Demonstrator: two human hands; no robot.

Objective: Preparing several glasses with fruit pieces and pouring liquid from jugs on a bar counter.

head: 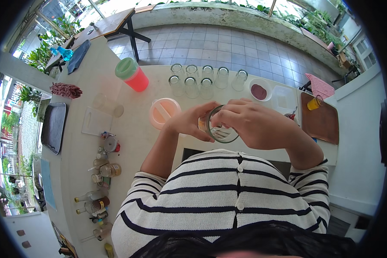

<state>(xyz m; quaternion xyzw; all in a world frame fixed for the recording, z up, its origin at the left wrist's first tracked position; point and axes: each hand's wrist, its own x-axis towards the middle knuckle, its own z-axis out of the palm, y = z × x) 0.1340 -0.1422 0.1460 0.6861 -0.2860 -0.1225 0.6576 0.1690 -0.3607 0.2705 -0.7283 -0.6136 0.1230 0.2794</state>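
Note:
My left hand (pixel 193 121) wraps around the side of a clear drinking glass (pixel 224 141), its thumb below and fingers above. The glass is tilted with its round mouth towards me. Across that mouth lies my right hand (pixel 258 124), fingers curled in at the rim; whether they pinch anything is hidden. Shiny, blurred shapes show through the glass. Just left of my hands stands a peach-coloured pitcher with a lid (pixel 165 113). Beyond them, several upside-down glasses (pixel 191 86) stand in two rows on the white table (pixel 138 129).
A pitcher of red liquid with a green lid (pixel 132 74) stands at back left. Jars (pixel 110 170) and bottles (pixel 92 195) line the left side. To the right are a white bowl (pixel 260 90), a clear plastic container (pixel 283 98) and a brown tray (pixel 319 121) holding a yellow cup (pixel 314 103).

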